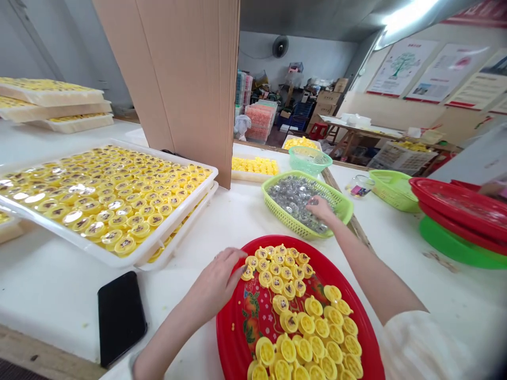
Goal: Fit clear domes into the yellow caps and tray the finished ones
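Note:
My left hand [217, 279] is at the left rim of a red round tray [227, 338], thumb and fingers apart, fingertips beside the small yellow round pieces [249, 272]. The pieces at the tray's far side carry small printed pictures. Nearer to me lie yellow pieces [304, 348] with hollow-looking faces. My right hand [321, 209] reaches into a light green basket [283, 215] of small clear plastic pieces [291, 192]. Its fingers are pinched together at the pile; what they hold is too small to make out.
A white tray [130, 258] of picture-faced yellow pieces stands at the left, on another tray. A black phone [122, 316] lies on the table. A cardboard sheet [194, 79] stands upright behind. Red trays [455, 211], a green basket [392, 190] and a jar [360, 186] are at right.

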`<act>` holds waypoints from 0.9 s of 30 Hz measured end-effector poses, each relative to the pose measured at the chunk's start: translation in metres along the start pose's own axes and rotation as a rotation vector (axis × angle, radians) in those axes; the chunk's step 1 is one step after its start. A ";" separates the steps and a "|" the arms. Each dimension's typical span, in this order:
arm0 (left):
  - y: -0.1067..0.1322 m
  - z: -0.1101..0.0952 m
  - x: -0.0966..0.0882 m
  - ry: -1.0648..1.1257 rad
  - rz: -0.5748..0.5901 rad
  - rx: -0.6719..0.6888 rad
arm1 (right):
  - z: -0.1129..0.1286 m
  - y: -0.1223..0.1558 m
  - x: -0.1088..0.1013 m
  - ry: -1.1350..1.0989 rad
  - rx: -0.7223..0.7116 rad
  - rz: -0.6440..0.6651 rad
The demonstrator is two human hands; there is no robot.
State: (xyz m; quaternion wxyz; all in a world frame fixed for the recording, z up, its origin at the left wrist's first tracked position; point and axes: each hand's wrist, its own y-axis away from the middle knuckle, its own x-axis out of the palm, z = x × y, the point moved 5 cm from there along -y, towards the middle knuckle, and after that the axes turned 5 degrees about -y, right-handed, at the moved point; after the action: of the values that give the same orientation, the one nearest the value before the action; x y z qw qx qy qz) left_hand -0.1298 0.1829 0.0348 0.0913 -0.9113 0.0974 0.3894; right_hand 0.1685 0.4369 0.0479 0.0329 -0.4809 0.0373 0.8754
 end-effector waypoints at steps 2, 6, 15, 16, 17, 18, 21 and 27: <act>0.035 -0.014 0.008 0.049 0.163 0.039 | 0.008 0.016 -0.014 -0.097 -0.033 0.001; 0.076 -0.023 0.044 -0.075 0.324 0.038 | 0.022 0.068 -0.015 -0.246 -0.152 0.099; 0.059 -0.032 0.088 -0.175 0.373 0.105 | 0.016 0.188 0.059 -0.107 -0.384 0.142; 0.058 -0.033 0.089 -0.176 0.364 0.107 | 0.013 0.194 0.061 -0.087 -0.389 0.134; 0.058 -0.034 0.089 -0.174 0.355 0.106 | 0.011 0.199 0.061 -0.072 -0.397 0.132; 0.058 -0.034 0.089 -0.166 0.345 0.100 | 0.008 0.203 0.059 -0.062 -0.410 0.133; 0.057 -0.033 0.086 -0.095 0.307 0.078 | 0.003 0.212 0.048 -0.052 -0.459 0.144; 0.055 -0.025 0.072 0.101 0.189 -0.020 | -0.010 0.234 0.026 -0.093 -0.528 0.093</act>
State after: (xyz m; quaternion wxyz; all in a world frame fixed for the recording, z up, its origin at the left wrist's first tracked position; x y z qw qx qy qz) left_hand -0.0776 0.1159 -0.0051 0.0403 -0.9175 0.1835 0.3506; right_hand 0.1412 0.2038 0.0284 -0.1323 -0.4297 -0.1715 0.8766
